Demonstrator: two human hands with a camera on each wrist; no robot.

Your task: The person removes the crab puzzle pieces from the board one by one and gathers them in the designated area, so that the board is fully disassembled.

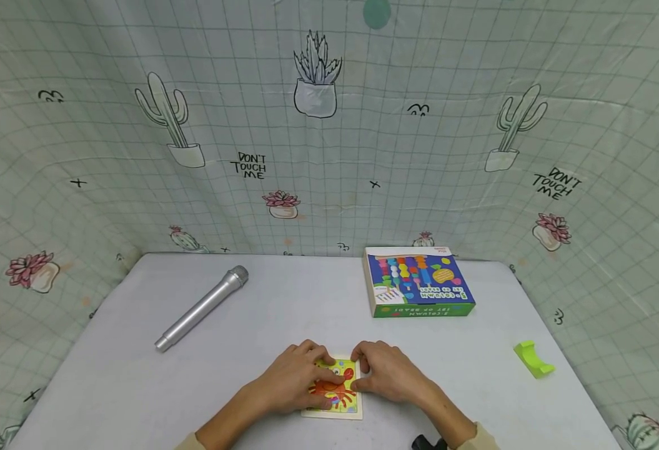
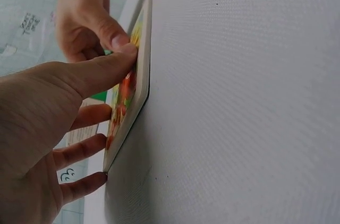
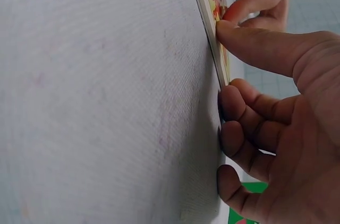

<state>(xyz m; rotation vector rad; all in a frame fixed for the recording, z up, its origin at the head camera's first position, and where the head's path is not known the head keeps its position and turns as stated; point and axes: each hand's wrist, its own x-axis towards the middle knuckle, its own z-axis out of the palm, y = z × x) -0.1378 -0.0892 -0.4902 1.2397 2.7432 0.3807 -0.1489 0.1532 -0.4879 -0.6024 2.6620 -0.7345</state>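
Note:
A small square picture puzzle with a red crab on yellow and a pale border lies flat on the table in the head view. My left hand spreads over its left part, thumb on the picture and the other fingers fairly straight, as the left wrist view shows. At the right edge, my right hand holds the puzzle with its thumb and bent index finger. In the right wrist view, that hand's other fingers are curled beside the board, close to the table. Both hands cover parts of the picture.
A silver microphone lies at the back left of the white table. At the back right sits a blue and green bead-set box. A lime-green curved block is by the right edge, and a black object near my right forearm.

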